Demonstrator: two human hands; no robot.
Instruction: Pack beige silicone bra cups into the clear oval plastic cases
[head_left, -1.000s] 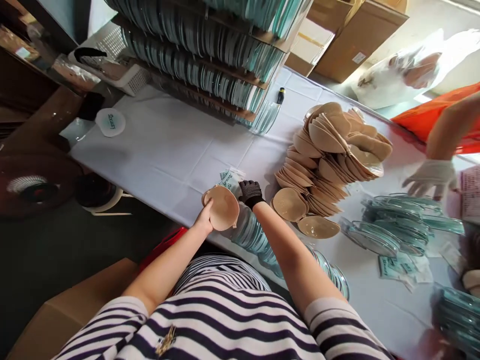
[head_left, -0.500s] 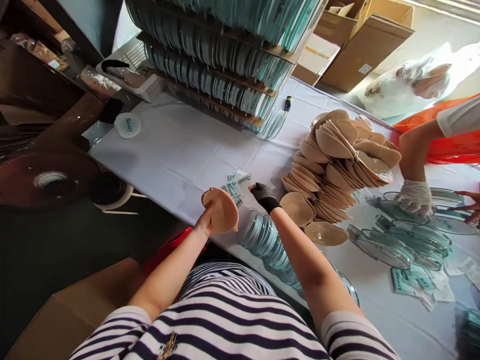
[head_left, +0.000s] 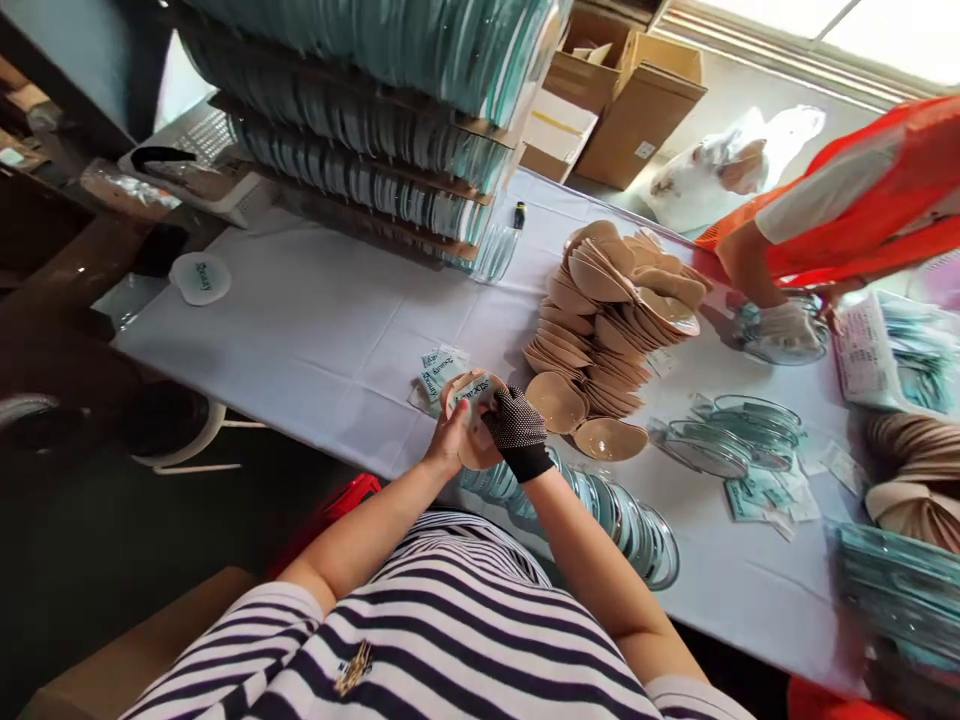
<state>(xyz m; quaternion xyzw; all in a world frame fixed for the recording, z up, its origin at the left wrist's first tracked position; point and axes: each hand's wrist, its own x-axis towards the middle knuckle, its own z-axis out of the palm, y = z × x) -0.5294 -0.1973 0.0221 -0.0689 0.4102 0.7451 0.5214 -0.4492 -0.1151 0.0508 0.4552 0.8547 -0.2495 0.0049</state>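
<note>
My left hand (head_left: 448, 438) grips a beige bra cup (head_left: 478, 456) by its edge, thumb over the hollow side. A small printed packet (head_left: 475, 388) lies at the top of that cup. My right hand (head_left: 517, 425), in a black dotted fingerless glove, has its fingers pinched at the packet's lower edge, partly hiding it. Just left of my hands, more printed packets (head_left: 442, 372) lie in a loose pile on the table. Two single cups (head_left: 556, 402) rest right of my gloved hand, beside a large heap of stacked beige cups (head_left: 592, 340).
Clear plastic cases (head_left: 637, 530) stand in a row along the near table edge. A tall rack of clear cases (head_left: 360, 150) is at the back. Across the table at right, a co-worker's gloved hand (head_left: 791, 330) handles cases near a white basket (head_left: 862, 350).
My right hand has come back from the packet pile to the cup in my left hand, bringing a packet. The view has shifted right, and the co-worker has moved toward the basket.
</note>
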